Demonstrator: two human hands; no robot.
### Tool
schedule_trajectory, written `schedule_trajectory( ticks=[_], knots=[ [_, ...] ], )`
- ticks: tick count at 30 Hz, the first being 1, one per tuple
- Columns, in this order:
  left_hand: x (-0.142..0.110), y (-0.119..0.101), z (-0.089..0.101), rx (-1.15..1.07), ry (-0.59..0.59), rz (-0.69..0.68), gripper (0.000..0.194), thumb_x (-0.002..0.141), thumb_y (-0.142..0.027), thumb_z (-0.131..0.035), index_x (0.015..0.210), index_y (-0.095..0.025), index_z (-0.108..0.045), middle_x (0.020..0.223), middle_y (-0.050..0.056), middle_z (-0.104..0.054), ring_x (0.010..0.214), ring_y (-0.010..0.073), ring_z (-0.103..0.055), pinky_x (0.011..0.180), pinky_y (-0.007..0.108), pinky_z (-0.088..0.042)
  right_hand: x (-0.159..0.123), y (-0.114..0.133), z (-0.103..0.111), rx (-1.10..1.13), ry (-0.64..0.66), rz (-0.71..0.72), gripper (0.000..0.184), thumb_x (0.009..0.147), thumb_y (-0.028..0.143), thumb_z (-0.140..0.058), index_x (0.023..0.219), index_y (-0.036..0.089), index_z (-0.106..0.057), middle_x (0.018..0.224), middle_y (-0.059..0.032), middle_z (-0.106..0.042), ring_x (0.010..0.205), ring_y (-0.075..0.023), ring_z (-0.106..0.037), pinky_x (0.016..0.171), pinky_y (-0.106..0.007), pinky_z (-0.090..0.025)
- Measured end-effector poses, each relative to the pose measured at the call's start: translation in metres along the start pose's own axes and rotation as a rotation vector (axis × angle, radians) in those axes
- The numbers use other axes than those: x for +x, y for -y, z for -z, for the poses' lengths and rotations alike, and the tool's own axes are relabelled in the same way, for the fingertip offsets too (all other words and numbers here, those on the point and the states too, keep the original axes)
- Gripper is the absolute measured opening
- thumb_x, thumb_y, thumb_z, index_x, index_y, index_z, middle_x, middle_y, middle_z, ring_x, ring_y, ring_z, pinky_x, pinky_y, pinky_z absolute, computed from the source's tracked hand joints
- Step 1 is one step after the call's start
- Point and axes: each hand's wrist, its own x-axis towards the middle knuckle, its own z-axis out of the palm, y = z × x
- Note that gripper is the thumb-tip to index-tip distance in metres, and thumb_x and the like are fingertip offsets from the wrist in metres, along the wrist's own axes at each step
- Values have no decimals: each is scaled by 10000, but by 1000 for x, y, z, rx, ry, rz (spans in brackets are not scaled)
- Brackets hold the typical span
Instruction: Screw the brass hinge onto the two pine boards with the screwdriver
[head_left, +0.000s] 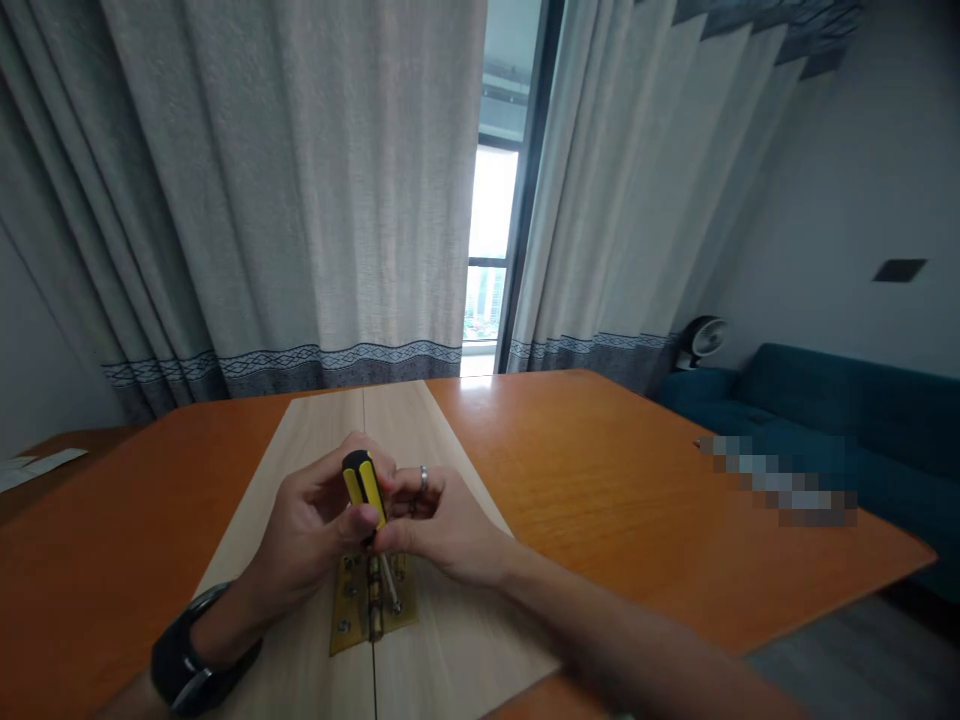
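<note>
Two pale wooden boards (442,640) lie side by side on an orange table (600,480), joined across their seam by a brass hinge (352,610). Both hands are closed round a yellow-and-black screwdriver (363,485) that stands tilted, its metal tip resting on the right leaf of the hinge. My left hand (311,535), with a black watch on the wrist, grips the handle from the left. My right hand (442,530), wearing a ring, pinches the lower handle and shaft from the right.
Grey curtains (300,200) hang behind the table, parted at a narrow window. A dark teal sofa (840,420) and a small fan (705,340) stand at the right. White paper (37,468) lies at the far left edge.
</note>
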Motion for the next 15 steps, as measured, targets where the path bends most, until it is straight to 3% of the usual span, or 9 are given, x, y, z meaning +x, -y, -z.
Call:
schedule_trajectory(
  ticks=[4,7,11,15],
  knots=[
    [-6,7,4,-86,62,126,400,925,-533,-587,1004,-147,-654,857,40,-561,533,88,-515,435,192,-438,-2,6,-2,4,120,48,392,768,451,-806,1001,161,-682,774,-1,-675,668,-113,-639,762,-294,-531],
    [-4,6,3,-62,84,104,344,921,-480,-620,945,-138,-643,872,38,-572,520,66,-502,446,182,-431,-4,7,-1,6,183,90,311,818,439,-768,946,169,-681,777,7,-651,683,-94,-611,770,-269,-515],
    [4,4,-3,-18,82,-64,331,849,-454,-732,854,-146,-611,804,18,-551,733,121,-552,652,206,-480,-7,3,0,-87,73,112,342,683,393,-878,847,165,-683,793,22,-609,721,-86,-556,695,-218,-473],
    [5,5,-6,-102,80,-52,366,828,-459,-757,848,-163,-542,790,-2,-543,690,98,-512,633,195,-450,-7,2,-1,-189,2,125,273,752,387,-829,838,161,-702,802,-1,-644,765,-113,-590,732,-255,-498]
  ],
)
